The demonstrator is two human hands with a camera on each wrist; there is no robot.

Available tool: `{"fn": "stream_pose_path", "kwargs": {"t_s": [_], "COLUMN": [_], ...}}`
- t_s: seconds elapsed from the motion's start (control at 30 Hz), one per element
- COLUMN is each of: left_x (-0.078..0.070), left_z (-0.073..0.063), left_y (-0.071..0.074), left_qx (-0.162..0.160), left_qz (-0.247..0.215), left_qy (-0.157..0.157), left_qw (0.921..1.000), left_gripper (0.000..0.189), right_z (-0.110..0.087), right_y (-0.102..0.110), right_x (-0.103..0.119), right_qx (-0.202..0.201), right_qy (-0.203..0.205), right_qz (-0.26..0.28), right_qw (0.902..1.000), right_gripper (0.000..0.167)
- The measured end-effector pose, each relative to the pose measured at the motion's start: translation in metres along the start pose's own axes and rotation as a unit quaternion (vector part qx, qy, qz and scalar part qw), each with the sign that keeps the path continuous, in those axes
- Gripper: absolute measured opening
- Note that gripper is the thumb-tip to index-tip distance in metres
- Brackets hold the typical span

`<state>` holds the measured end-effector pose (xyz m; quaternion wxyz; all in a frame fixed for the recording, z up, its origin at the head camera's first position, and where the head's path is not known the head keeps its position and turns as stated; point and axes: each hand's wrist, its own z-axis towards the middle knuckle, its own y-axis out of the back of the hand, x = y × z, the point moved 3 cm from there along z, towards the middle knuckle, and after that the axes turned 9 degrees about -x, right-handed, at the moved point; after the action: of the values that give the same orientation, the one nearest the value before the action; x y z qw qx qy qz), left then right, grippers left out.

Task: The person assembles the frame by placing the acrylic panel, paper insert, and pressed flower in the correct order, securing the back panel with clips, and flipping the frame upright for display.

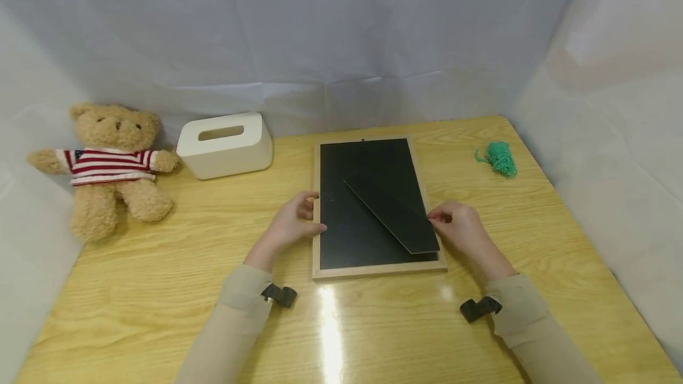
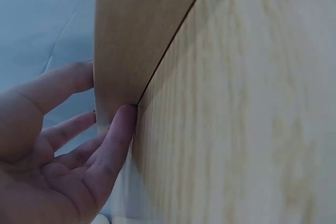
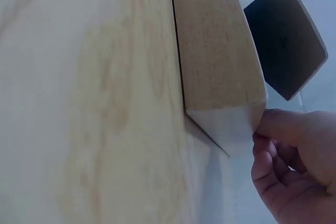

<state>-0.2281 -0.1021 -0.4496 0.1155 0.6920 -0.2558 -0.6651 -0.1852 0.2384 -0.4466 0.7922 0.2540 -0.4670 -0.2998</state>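
Note:
A picture frame (image 1: 373,272) with a pale wooden border and black back lies face down on the table. Its black stand leaf (image 1: 397,218) slants across the back, the lower end slightly raised; the right wrist view shows the leaf (image 3: 286,40) standing off the frame. My left hand (image 1: 290,221) grips the frame's left edge, thumb over the border, other fingers along the side (image 2: 126,40). At the right edge my right hand (image 1: 461,227) pinches the border with thumb and curled fingers; the wooden side (image 3: 218,40) is beside them. The frame's front is hidden.
A teddy bear (image 1: 114,165) in a striped shirt sits at the far left, next to a white tissue box (image 1: 229,156). A bundle of green yarn (image 1: 500,159) lies at the right back. White sheeting (image 1: 373,28) hangs behind the wooden table (image 1: 133,301).

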Motion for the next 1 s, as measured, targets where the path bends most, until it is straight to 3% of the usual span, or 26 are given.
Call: {"fn": "stream_pose_path", "kwargs": {"t_s": [0.17, 0.37, 0.6, 0.8, 0.9, 1.0], "left_x": [-0.003, -0.008, -0.013, -0.013, -0.012, -0.012], "left_z": [0.001, 0.003, 0.002, 0.003, 0.002, 0.000], "left_y": [0.000, 0.002, 0.006, 0.006, 0.006, 0.006], "left_qx": [0.004, 0.025, 0.037, 0.038, 0.035, 0.033], "left_qz": [0.013, 0.034, 0.046, 0.064, 0.073, 0.076], "left_qy": [-0.010, -0.009, -0.002, -0.009, -0.021, -0.024], "left_qw": [0.9999, 0.9990, 0.9982, 0.9972, 0.9965, 0.9963], "left_gripper": [0.074, 0.078, 0.079, 0.080, 0.079, 0.079], "right_z": [0.002, 0.005, 0.006, 0.009, 0.013, 0.016], "right_y": [0.001, 0.002, 0.001, 0.000, -0.001, -0.002], "right_x": [0.007, 0.014, 0.013, 0.000, -0.008, -0.014], "right_qx": [0.022, 0.080, 0.084, 0.088, 0.110, 0.151], "right_qy": [0.049, 0.061, 0.064, 0.014, -0.036, -0.066], "right_qz": [-0.039, -0.077, -0.075, -0.033, 0.006, 0.048], "right_qw": [0.9978, 0.9920, 0.9916, 0.9955, 0.9933, 0.9851], "right_gripper": [0.009, 0.009, 0.010, 0.011, 0.031, 0.055]}}
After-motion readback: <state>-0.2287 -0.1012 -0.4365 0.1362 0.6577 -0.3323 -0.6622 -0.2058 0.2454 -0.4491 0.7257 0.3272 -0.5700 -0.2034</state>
